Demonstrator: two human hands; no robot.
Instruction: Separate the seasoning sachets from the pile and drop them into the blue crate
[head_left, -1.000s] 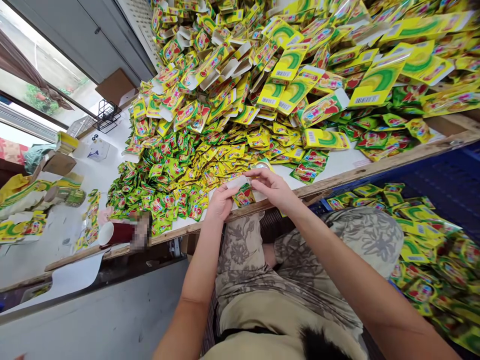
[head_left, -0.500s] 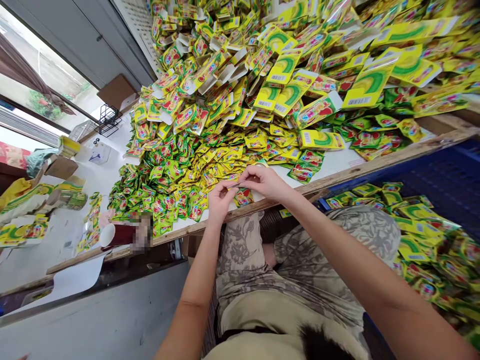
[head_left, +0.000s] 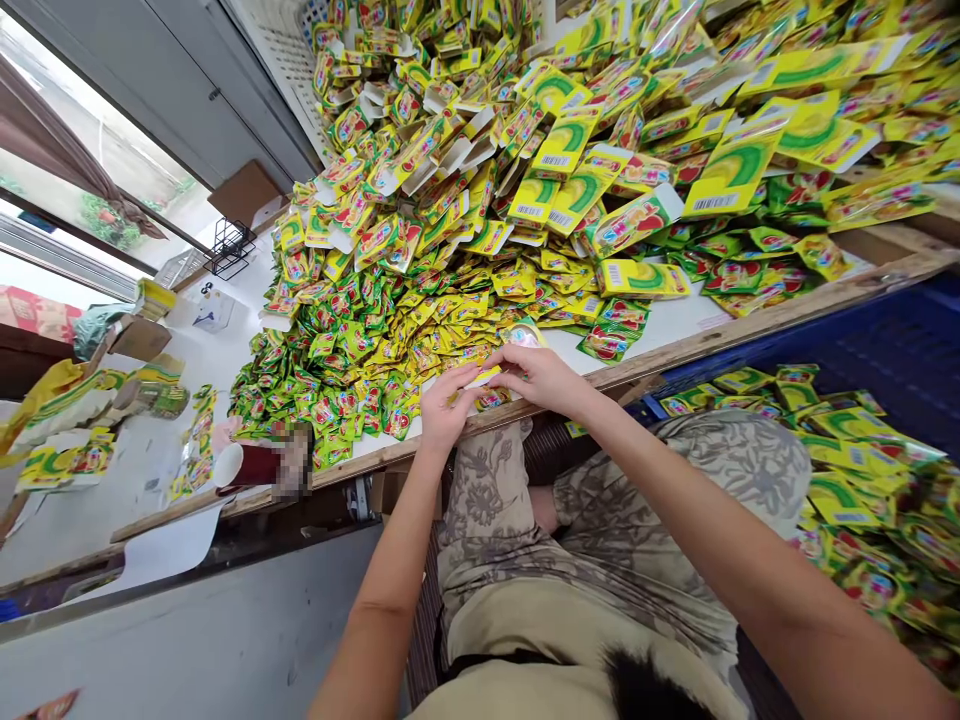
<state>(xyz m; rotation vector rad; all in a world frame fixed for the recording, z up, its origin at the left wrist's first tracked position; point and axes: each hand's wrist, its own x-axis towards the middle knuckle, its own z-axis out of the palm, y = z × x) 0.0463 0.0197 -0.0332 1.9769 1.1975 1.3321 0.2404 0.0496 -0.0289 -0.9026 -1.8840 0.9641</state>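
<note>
Near the front edge of the table, my left hand (head_left: 444, 405) and my right hand (head_left: 538, 378) hold a small yellow carton (head_left: 484, 377) between their fingertips. Only a narrow yellow and white side of it shows; the fingers cover the rest. Beneath the hands, a red and yellow packet (head_left: 493, 399) lies partly hidden on the table. A pale, roundish printed item (head_left: 525, 335) is just behind my right fingers. Beyond my hands spread loose yellow sachets (head_left: 450, 325) and, to the left, green sachets (head_left: 330, 375).
A tall heap of yellow cartons (head_left: 566, 140), some with open ends, covers the back. The table's wooden edge (head_left: 675, 352) runs in front. At left stand a dark red cup (head_left: 251, 466) and a wire rack (head_left: 230, 247). A blue crate (head_left: 862, 350) with packets sits low at right.
The thin carton between my hands has turned, so more of its yellow side shows. My fingers have shifted slightly, and the pale roundish item has come into fuller view. The camera has swung a little left.
</note>
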